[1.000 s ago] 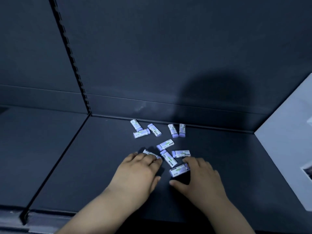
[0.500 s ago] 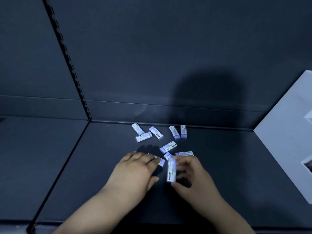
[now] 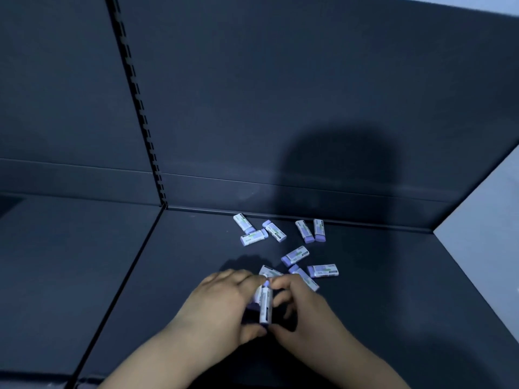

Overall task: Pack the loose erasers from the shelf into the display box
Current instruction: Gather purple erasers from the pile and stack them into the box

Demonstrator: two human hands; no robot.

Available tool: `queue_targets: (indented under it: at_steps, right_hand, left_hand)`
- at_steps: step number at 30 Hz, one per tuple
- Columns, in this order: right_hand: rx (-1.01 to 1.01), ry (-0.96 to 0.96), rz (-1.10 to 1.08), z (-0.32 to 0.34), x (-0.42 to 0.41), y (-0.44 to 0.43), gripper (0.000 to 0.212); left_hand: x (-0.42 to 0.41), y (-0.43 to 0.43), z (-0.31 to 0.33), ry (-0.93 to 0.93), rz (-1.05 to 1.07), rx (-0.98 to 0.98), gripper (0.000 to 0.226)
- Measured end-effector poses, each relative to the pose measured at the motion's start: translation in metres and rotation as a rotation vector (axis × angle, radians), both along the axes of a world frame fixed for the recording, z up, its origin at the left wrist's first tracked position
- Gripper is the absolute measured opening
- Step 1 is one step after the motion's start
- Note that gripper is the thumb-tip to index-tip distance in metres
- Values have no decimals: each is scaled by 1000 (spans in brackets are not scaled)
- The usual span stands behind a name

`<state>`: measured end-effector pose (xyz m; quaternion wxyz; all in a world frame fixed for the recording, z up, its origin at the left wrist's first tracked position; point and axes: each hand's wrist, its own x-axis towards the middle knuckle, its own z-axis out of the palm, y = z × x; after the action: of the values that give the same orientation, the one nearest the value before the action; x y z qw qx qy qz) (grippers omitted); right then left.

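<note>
Slotted upright strip (image 3: 140, 108) on back wall, left. Dark shelf (image 3: 196, 262) below.

Left hand (image 3: 222, 304): fingers curled, thumb and fingertips gripping held eraser (image 3: 265, 304) from its left side; second eraser possibly tucked against it, too blurred to tell.

Held eraser: centre-front of shelf, between both hands, long axis near-to-far.

Right hand (image 3: 306, 318): thumb at near end, curled fingers at far end, pinching same eraser.

Loose erasers (image 3: 295, 255): flat on shelf behind hands, pointing assorted ways, several near back wall.

Pale panel (image 3: 491, 248) far right.

The erasers (image 3: 295, 255) were lilac in white sleeves with green and black print; the shelf (image 3: 393, 290) was dark blue-grey.
</note>
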<state>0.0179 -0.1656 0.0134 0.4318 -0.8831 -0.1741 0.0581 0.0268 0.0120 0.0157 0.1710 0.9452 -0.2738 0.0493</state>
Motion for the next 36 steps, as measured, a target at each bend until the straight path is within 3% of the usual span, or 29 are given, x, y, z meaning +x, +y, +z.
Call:
queue_targets:
  at_steps: [3,8,15,24,27,31,36]
  right_hand:
    - [-85,-75,103,3,3,16,37]
    - [-107,-36,123,4,9,38,39]
    - [-321,-57,169,3,22,43,48]
    - [-602,-18,259,9,27,60,77]
    - [-667,-64,274,9,23,64,72]
    - [-610,-121,282,5,20,66,61]
    - [-611,-162,260,4,20,62,72]
  left_hand:
    - [-4,9,-3,15,49,4,71]
    - [-6,33,-2,74,180,21,59]
    - [-10,74,-1,185,329,107,70]
    - [-4,77,-7,297,295,187,85]
    - [0,73,-7,279,255,193,78]
    - [2,74,-9,286,219,162,74]
    - [0,78,-9,281,180,141,72]
